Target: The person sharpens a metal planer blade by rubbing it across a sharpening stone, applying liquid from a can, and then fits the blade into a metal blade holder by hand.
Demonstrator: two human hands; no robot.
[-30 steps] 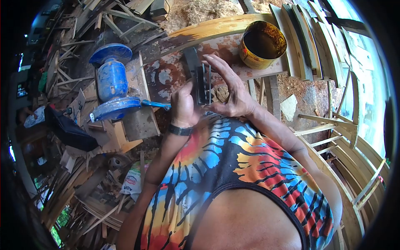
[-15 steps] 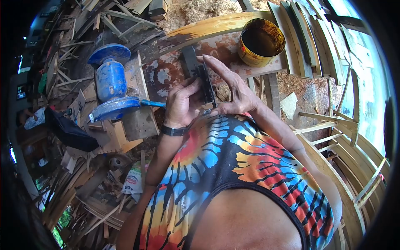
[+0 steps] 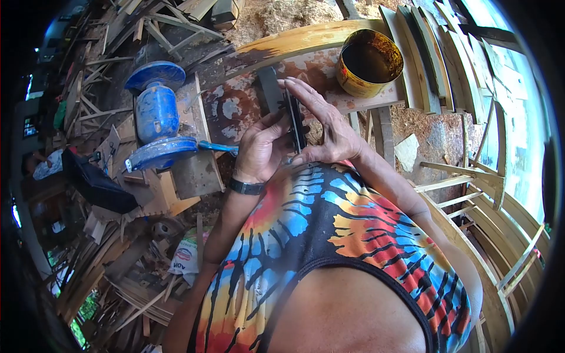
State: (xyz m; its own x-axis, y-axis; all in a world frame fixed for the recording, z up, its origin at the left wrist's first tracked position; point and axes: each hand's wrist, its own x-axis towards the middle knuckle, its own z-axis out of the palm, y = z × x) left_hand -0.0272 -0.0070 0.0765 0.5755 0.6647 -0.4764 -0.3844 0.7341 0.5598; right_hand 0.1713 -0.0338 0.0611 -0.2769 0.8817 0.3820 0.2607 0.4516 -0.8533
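Note:
A slim black object (image 3: pixel 295 120) with a paler lengthwise edge is held upright between my hands in front of my shirt. It is seen nearly edge-on, so I cannot make out its kind. My left hand (image 3: pixel 262 147), with a dark band on the wrist, is closed on its left side; some of its fingers are hidden. Along the right side, my right hand (image 3: pixel 332 126) grips it, fingertips at the far end and thumb at the near end. Just beyond my left fingers, a flat grey bar (image 3: pixel 269 88) lies on the paint-stained bench (image 3: pixel 226 106).
A yellow, dark-stained bucket (image 3: pixel 371 65) stands at the bench's far right. To the left is a blue bench grinder (image 3: pixel 157 112), with a blue handle (image 3: pixel 218 146) near my left wrist. Wood planks (image 3: pixel 421 65) lean at right, and scrap wood (image 3: pixel 170 35) is piled at upper left.
The black object has turned slightly and shows more of its narrow edge. My left fingers have shifted a little along it. My right hand keeps nearly the same place.

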